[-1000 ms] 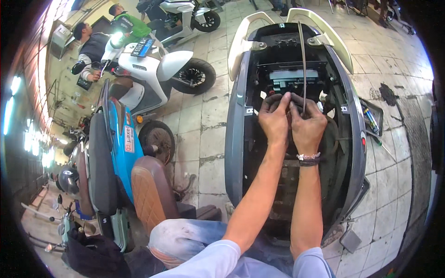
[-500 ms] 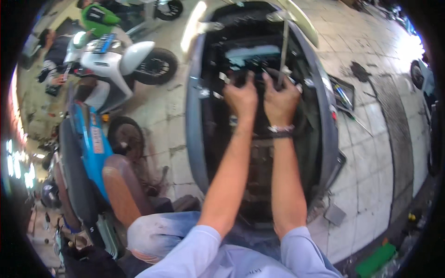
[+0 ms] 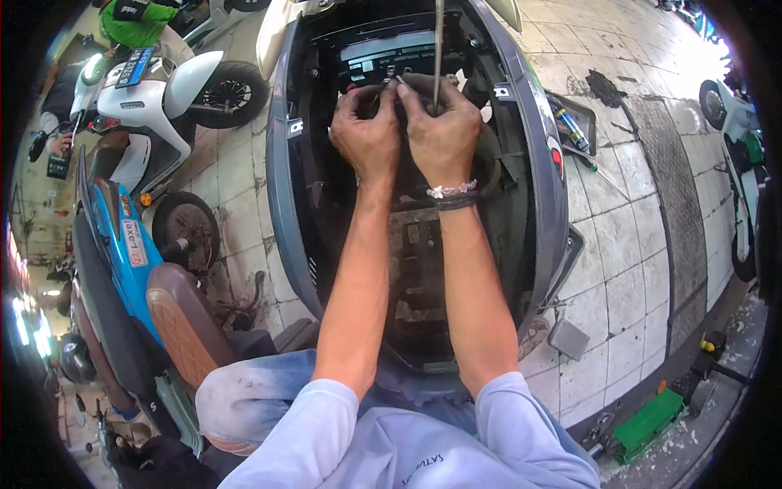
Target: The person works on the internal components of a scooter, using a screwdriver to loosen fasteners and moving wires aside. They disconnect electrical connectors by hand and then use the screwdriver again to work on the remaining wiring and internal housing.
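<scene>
Both my hands are inside the open, seatless body of a grey scooter (image 3: 287,187). My left hand (image 3: 366,134) is closed, thumb and fingertips pinched around something small and dark that I cannot make out. Right beside it, my right hand (image 3: 444,134) is closed too, its thumb tip meeting the left one. A long thin metal rod (image 3: 439,49), like a screwdriver shaft, stands up out of my right hand; its lower end is hidden by the fingers. Just beyond the fingertips lie small metal bits and a dark compartment with a pale panel (image 3: 387,50).
Right of the scooter, a dark tray (image 3: 582,122) holds a tube, with a green-handled screwdriver (image 3: 603,173) by it. A brown seat (image 3: 183,318), a blue motorbike (image 3: 134,253) and a white scooter (image 3: 155,98) stand left. A person in green (image 3: 134,23) is far left.
The view has shifted, so the scooter body sits further left and higher. My hands are drawn closer, thumbs now meeting. The rod stays in my right hand.
</scene>
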A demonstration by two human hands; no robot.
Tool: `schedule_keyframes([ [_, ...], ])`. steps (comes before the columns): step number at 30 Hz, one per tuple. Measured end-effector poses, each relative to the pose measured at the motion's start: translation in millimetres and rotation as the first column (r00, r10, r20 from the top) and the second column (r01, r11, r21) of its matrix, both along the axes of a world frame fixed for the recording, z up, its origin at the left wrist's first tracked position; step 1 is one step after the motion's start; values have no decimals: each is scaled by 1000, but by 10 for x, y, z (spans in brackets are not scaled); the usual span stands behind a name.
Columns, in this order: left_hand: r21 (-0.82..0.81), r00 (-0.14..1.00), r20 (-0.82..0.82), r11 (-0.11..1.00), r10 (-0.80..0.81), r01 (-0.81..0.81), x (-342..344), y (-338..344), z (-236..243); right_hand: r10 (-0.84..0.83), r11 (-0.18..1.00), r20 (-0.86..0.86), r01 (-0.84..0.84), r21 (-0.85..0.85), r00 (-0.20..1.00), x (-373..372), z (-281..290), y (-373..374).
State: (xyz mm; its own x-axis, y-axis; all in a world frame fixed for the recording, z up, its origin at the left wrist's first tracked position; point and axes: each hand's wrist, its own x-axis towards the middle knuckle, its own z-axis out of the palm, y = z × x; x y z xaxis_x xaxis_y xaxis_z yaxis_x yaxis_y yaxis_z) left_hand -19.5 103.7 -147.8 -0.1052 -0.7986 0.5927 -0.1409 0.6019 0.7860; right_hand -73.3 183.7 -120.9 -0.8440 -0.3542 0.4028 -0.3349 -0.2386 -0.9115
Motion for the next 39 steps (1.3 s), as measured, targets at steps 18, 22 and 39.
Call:
schedule_keyframes([
  [18,43,992,-95,996,-79,83,44,-34,-13,-29,999,-28,29,-14,999,-17,-18,-210],
  [22,128,989,-107,985,-104,117,67,-41,-33,27,995,-272,1,102,962,-164,12,-196],
  [39,177,1000,-25,984,4,1,41,-31,-206,15,999,-183,-22,-34,983,-388,-149,-365],
])
